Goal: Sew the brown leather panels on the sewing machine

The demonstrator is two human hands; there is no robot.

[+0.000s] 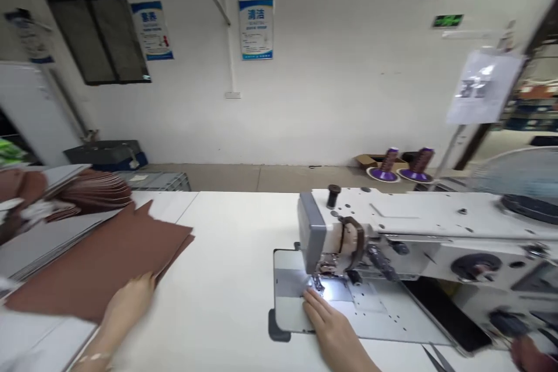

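My left hand (127,302) rests on the near edge of a stack of brown leather-like sheets (104,258) lying on the white table (226,244); its fingers are blurred by motion. My right hand (329,325) lies flat with fingers stretched out on the grey plate (383,317) of the sewing machine (418,238), fingertips just below the lit needle and presser foot (320,279). Nothing shows under the foot or in the right hand.
More fanned brown pieces (93,192) and grey boards (39,238) sit at the far left. Scissor tips (438,359) lie by the table's front edge. Thread cones (401,164) stand on the floor behind. A fan (523,183) is at the right.
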